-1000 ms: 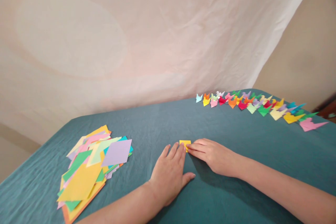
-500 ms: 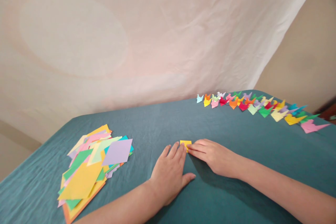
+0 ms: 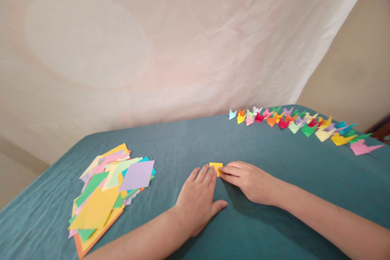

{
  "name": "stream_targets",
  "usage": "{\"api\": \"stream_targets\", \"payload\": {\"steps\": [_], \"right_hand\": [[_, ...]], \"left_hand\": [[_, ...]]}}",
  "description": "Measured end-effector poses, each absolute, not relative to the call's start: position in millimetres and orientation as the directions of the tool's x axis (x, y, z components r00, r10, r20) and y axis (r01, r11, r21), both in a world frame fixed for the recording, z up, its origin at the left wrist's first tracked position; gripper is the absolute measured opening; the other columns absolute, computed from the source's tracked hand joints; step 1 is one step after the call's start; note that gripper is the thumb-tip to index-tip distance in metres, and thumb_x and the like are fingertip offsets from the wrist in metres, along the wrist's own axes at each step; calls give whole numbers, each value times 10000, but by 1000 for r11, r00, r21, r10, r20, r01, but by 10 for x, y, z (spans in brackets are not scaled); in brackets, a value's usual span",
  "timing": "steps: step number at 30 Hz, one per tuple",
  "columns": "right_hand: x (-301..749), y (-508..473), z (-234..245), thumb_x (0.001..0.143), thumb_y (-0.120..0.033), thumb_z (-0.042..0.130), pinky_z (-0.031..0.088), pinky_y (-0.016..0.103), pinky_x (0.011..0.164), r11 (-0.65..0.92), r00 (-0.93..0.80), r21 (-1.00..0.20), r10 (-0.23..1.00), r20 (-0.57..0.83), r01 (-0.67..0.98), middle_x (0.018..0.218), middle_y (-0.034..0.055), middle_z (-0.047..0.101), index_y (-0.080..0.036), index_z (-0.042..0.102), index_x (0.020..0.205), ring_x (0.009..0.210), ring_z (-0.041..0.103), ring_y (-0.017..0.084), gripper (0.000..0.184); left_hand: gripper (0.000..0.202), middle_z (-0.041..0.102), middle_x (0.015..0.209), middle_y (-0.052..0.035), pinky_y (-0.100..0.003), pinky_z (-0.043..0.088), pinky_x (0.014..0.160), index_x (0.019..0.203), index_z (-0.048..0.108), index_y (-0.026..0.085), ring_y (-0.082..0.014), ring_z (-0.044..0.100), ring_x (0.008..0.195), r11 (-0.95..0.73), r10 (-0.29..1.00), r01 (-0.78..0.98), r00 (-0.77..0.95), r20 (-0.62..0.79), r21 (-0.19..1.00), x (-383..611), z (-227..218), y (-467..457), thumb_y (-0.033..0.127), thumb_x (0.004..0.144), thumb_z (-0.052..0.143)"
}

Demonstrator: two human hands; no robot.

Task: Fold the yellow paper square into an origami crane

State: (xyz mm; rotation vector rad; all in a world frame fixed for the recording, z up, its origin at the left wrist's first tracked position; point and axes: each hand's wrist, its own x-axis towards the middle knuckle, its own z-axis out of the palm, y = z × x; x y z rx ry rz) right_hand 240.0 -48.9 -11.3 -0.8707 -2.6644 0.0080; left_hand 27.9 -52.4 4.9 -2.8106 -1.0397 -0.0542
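A small yellow folded paper (image 3: 215,165) lies flat on the dark green cloth in front of me. My left hand (image 3: 198,199) rests palm down, fingers stretched out and thumb apart, its fingertips on the paper's lower left part. From the other side, my right hand (image 3: 248,180) has its fingers together, their tips gripping the paper's right edge; the thumb is mostly hidden. The fingers cover the lower portion of the paper.
To the left lies a loose pile of coloured paper squares (image 3: 96,207), a lilac square (image 3: 137,175) on top. Rows of small folded paper birds (image 3: 283,122) stand at the back right. A pale cloth (image 3: 183,48) hangs behind the green-covered table (image 3: 179,142).
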Motion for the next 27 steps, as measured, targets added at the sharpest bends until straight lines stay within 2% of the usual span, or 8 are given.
{"api": "stream_targets", "payload": {"steps": [11, 18, 27], "right_hand": [[2379, -498, -86, 829, -77, 448, 476, 391, 878, 804, -743, -121, 586, 324, 582, 1172, 136, 594, -138, 511, 1250, 1063, 525, 220, 430], [2368, -497, -90, 848, -86, 436, 467, 395, 883, 797, -744, -104, 595, 304, 595, 1179, 132, 579, -143, 528, 1227, 1058, 521, 226, 394], [2375, -485, -106, 874, -116, 429, 468, 392, 883, 800, -753, -90, 591, 289, 594, 1126, 134, 600, -130, 574, 1158, 1063, 517, 228, 320]], "left_hand": [[629, 444, 1350, -122, -404, 306, 1016, 1294, 444, 137, -265, 356, 1269, -753, 636, 646, 764, 109, -126, 274, 26, -527, 583, 861, 352], [626, 459, 1333, -131, -391, 310, 1009, 1291, 432, 122, -271, 394, 1236, -758, 640, 646, 763, 90, -85, 279, 100, -530, 565, 850, 404], [614, 420, 1367, -126, -405, 301, 1018, 1308, 417, 134, -274, 364, 1261, -761, 645, 647, 762, 55, -41, 265, 123, -524, 546, 853, 419]]}}
